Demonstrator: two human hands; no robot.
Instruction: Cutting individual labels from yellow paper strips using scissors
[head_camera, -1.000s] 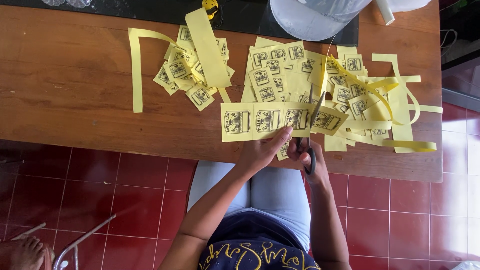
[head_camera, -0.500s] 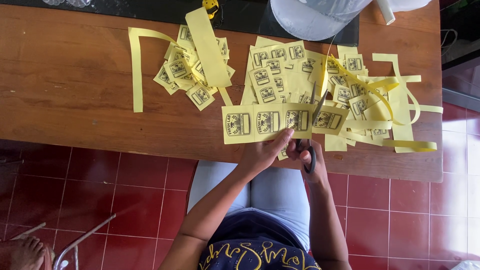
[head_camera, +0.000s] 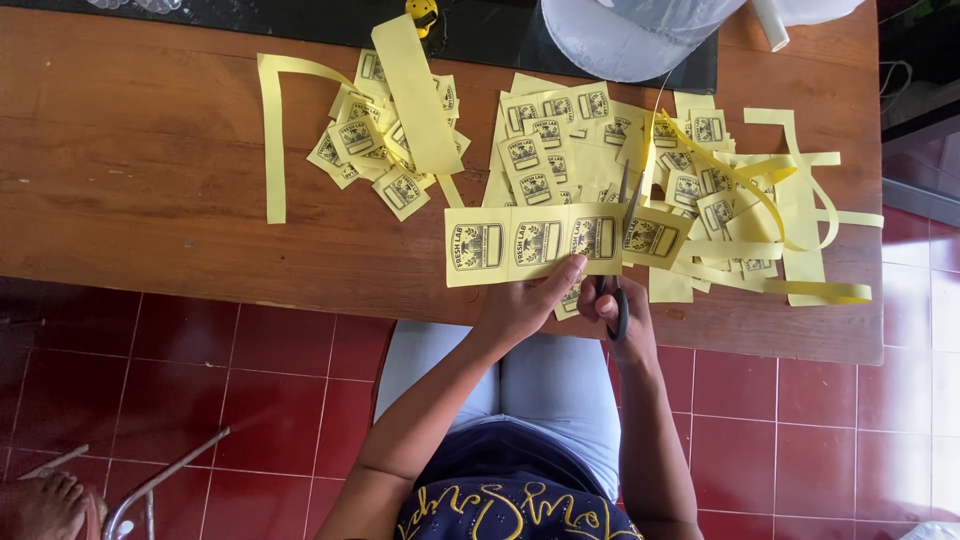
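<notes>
left hand (head_camera: 520, 305) pinching yellow label strip (head_camera: 530, 243), right hand (head_camera: 625, 320) gripping scissors (head_camera: 620, 255)

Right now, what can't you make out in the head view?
- Scissors: handles wrapped by the right hand, blade tips lost against yellow paper; how far open is unclear.
- Strip of labels: lower edge covered by the left hand.
- Cut labels in the pile: overlapping, uncountable.
- White container: cut off by the top edge.
- Small yellow object: too small to identify.

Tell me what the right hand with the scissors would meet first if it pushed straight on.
Likely the right hand would drive its scissors further through the yellow label strip, then into the cut labels beyond; depth is unclear.
</notes>
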